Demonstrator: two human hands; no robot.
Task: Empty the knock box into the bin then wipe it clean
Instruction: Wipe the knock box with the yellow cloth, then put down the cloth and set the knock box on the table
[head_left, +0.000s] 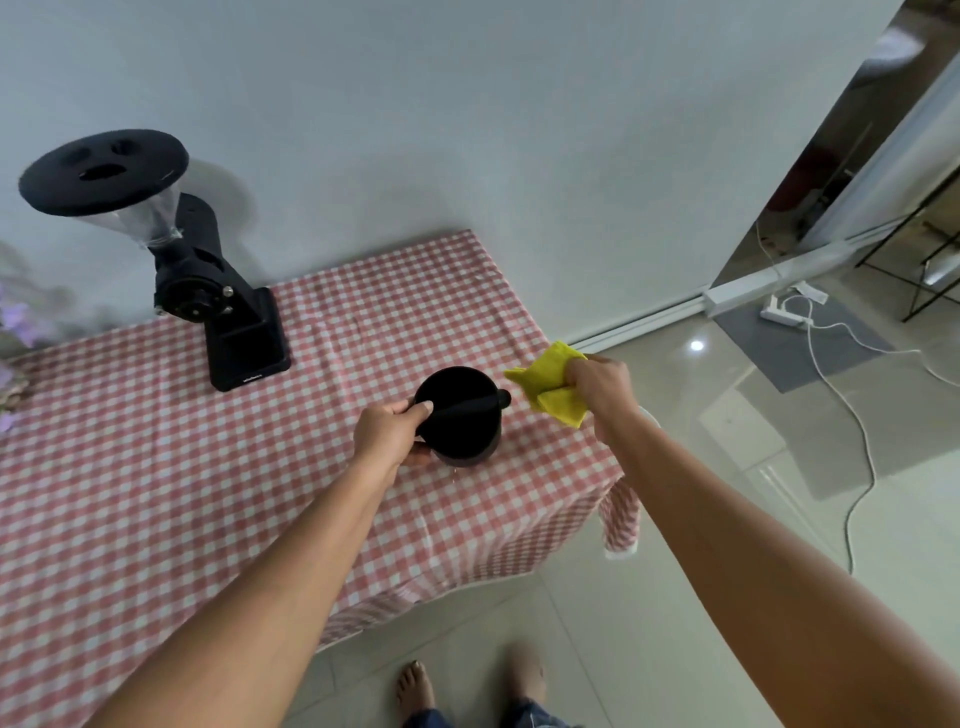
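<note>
The black round knock box (464, 421) stands upright on the red-and-white checked tablecloth (156, 467), near the table's right edge, its bar running across the open top. My left hand (390, 430) grips its left side, thumb lying on the rim. My right hand (602, 387) holds a folded yellow cloth (551, 383) just to the right of the box, a little above the table and apart from the box. The inside of the box is too dark to see into.
A black coffee grinder (208, 291) with a clear hopper stands at the back left of the table. Purple flowers (13, 332) sit at the far left edge. A white cable (852, 415) and power strip (784, 312) lie on the tiled floor to the right.
</note>
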